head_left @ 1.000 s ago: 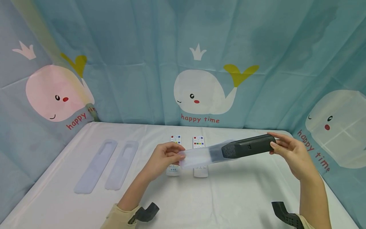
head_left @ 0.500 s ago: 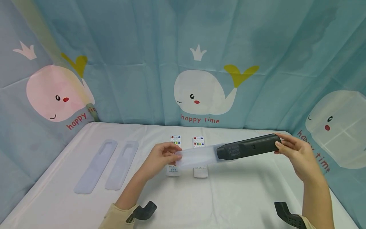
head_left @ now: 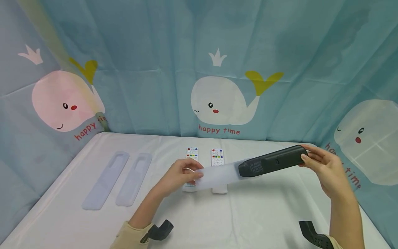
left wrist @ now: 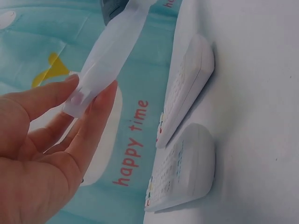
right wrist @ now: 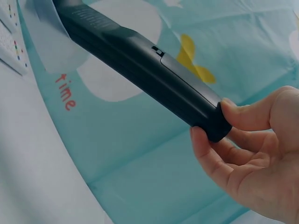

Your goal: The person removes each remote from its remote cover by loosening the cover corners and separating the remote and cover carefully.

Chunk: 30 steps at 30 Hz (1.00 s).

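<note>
My left hand (head_left: 180, 176) pinches the closed-looking end of a translucent remote cover (head_left: 217, 175) between thumb and fingers. A black remote control (head_left: 273, 160), its back turned toward me, has its left tip at the cover's other end. My right hand (head_left: 324, 169) grips the remote's far right end; in the right wrist view the thumb and fingertips pinch that end of the remote (right wrist: 154, 70). Both things are held above the table, tilted up to the right. How deep the remote tip sits in the cover is hard to tell.
Two white remote controls, a left one (head_left: 192, 152) and a right one (head_left: 217, 157), lie on the white-covered table (head_left: 258, 221) behind the cover. Two more translucent covers, one longer (head_left: 105, 181) and one shorter (head_left: 133, 180), lie at the left. A blue whale-print curtain (head_left: 149, 93) surrounds the table.
The remote has slid rightward out of the cover, so less of it overlaps the cover than a second ago. My right hand moved right; my left end of the cover has dipped slightly.
</note>
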Each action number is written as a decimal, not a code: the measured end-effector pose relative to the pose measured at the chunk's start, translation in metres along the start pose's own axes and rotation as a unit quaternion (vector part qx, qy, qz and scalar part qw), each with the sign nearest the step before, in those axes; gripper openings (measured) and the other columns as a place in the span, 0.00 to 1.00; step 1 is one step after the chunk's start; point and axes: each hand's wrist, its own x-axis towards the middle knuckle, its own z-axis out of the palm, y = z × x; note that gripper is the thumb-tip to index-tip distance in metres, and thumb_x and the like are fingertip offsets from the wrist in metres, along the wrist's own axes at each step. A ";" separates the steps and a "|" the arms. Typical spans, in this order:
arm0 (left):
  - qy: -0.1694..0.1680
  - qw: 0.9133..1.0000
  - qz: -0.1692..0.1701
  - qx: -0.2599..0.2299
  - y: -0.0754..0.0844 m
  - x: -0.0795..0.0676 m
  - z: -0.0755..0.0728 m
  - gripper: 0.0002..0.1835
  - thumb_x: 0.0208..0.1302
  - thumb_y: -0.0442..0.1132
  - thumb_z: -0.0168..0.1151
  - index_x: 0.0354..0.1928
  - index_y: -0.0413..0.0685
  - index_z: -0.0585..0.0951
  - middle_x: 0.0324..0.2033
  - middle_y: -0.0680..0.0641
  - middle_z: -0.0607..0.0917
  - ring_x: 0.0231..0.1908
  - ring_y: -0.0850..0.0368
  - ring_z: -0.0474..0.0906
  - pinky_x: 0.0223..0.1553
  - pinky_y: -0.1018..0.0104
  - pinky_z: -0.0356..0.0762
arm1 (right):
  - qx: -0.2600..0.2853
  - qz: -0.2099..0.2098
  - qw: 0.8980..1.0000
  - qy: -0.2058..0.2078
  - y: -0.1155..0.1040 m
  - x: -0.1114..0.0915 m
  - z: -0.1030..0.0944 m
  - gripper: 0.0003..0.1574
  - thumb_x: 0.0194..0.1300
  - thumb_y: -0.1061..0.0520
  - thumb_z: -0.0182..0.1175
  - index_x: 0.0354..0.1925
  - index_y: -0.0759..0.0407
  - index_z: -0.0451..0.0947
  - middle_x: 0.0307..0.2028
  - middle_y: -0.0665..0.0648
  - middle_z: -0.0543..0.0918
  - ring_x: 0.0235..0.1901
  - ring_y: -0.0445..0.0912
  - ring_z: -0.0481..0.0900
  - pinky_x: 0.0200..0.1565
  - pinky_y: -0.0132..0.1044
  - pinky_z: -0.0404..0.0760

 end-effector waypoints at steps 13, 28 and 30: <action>-0.039 0.999 0.008 0.035 -0.003 0.000 0.025 0.13 0.68 0.37 0.71 0.50 0.37 0.85 0.37 0.48 0.88 0.34 0.59 0.84 0.42 0.68 0.83 | 0.040 -0.043 0.998 -0.003 -0.003 0.002 0.015 0.25 0.73 0.73 0.60 0.55 0.47 0.87 0.39 0.42 0.88 0.33 0.36 0.87 0.45 0.17 0.81; -0.064 0.997 0.014 0.039 -0.002 -0.003 0.046 0.11 0.66 0.35 0.72 0.46 0.36 0.85 0.33 0.49 0.89 0.31 0.63 0.84 0.37 0.71 0.81 | 0.043 -0.091 0.995 -0.023 -0.013 -0.003 0.038 0.23 0.72 0.74 0.61 0.58 0.56 0.86 0.45 0.43 0.89 0.37 0.36 0.86 0.48 0.19 0.81; -0.064 0.997 0.015 0.041 -0.002 -0.003 0.048 0.11 0.66 0.35 0.72 0.46 0.36 0.85 0.33 0.49 0.89 0.31 0.63 0.84 0.37 0.71 0.81 | 0.036 -0.093 0.995 -0.027 -0.015 -0.004 0.040 0.24 0.72 0.74 0.61 0.59 0.56 0.86 0.45 0.43 0.89 0.38 0.36 0.86 0.49 0.18 0.81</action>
